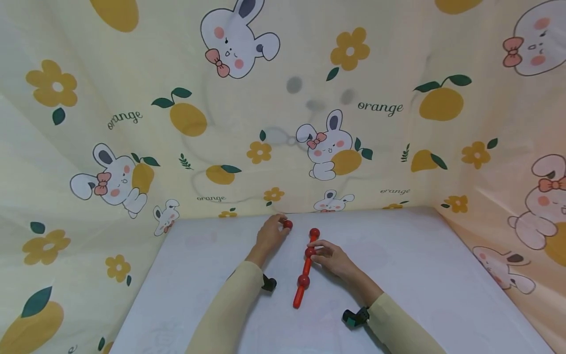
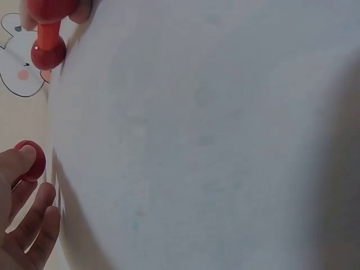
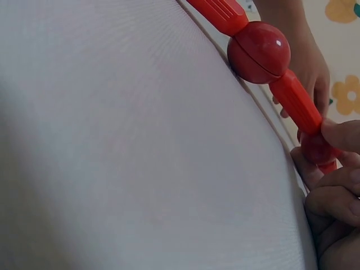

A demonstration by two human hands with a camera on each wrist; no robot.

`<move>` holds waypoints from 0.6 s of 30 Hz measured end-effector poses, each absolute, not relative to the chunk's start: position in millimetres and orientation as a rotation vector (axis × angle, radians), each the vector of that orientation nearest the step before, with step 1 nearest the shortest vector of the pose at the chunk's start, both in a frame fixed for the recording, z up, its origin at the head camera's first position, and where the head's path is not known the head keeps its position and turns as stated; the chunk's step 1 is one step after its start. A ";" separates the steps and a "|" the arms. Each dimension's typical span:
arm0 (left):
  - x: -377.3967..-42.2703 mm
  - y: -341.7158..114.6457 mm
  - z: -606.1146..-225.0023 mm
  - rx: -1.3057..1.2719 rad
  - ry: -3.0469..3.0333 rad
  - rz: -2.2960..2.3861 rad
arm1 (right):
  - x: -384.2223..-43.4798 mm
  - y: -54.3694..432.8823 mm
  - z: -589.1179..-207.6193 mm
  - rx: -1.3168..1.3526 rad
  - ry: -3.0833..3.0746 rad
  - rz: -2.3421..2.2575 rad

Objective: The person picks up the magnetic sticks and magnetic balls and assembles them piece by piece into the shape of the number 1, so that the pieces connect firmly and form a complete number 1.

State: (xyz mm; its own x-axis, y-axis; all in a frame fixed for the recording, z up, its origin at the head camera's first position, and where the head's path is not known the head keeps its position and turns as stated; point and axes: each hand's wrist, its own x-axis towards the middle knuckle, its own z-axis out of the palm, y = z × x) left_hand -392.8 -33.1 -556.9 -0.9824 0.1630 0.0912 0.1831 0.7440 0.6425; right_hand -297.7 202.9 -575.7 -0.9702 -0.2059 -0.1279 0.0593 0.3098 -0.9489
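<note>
A chain of red balls and short orange-red ribbed rods (image 1: pixel 307 266) lies lengthwise over the white table. My right hand (image 1: pixel 338 261) pinches its middle ball between thumb and fingers; the right wrist view shows the thumb on that ball (image 3: pixel 316 148), partly hidden by fingers. Closer to me on the chain is another ball (image 3: pixel 260 52), and a rod makes the near end. To the left, near the table's back edge, my left hand (image 1: pixel 270 237) holds a separate red ball (image 1: pixel 288 224). In the left wrist view the thumb presses this loose ball (image 2: pixel 35 162), apart from the chain.
The white table (image 1: pixel 398 275) meets a hanging cloth (image 1: pixel 283 162) printed with rabbits, oranges and flowers at its back and sides. Dark wrist cameras sit on both forearms, the right one (image 1: pixel 355 318) low over the table.
</note>
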 end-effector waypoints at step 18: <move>-366.7 -51.9 -552.9 -0.378 -2.911 -1.212 | -297.8 199.8 -578.9 -0.129 2.450 -1.675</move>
State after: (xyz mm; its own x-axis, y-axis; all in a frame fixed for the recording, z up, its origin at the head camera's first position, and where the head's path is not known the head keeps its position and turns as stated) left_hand -366.7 -51.9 -552.9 -0.9711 0.2313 0.0593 0.2051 0.6807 0.7033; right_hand -297.8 199.8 -578.9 -0.9817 -0.1670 -0.0915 0.0246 0.3652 -0.9306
